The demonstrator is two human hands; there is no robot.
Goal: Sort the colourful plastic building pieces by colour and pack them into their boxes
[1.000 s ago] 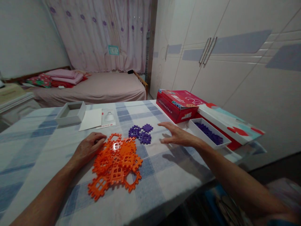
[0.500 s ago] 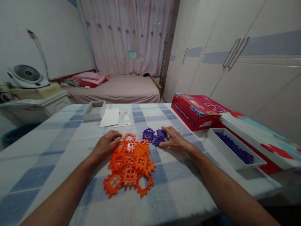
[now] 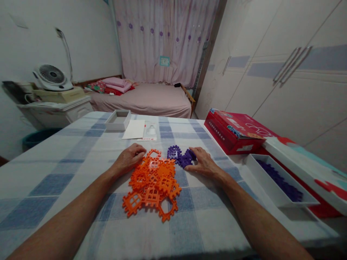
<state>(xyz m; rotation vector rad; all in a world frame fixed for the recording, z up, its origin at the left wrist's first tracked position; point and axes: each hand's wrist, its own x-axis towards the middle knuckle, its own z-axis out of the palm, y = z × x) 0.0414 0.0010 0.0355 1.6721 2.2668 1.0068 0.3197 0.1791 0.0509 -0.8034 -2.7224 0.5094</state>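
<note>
A heap of orange plastic interlocking pieces [image 3: 153, 195], with toothed edges and some window-like cutouts, lies on the checked cloth in front of me. At the heap's upper left edge rests my left hand [image 3: 131, 157], its fingers curled in and no piece visible in them. Just right of the heap's far end is a small group of purple interlocking pieces [image 3: 174, 153]. My right hand [image 3: 204, 163] pinches the right-hand purple piece [image 3: 187, 157] between thumb and fingers; part of it is hidden by the fingers.
On the right stand a red box [image 3: 233, 130] and an open white tray [image 3: 282, 196] holding more purple pieces. A grey-white box [image 3: 118, 121], a white card [image 3: 133, 129] and a clear packet [image 3: 150, 130] lie at the table's far side. Beyond is a bed [image 3: 151, 99].
The view has turned a little to the left. The purple piece at my right hand has tilted slightly, and my left fingers are more curled. The orange heap looks the same.
</note>
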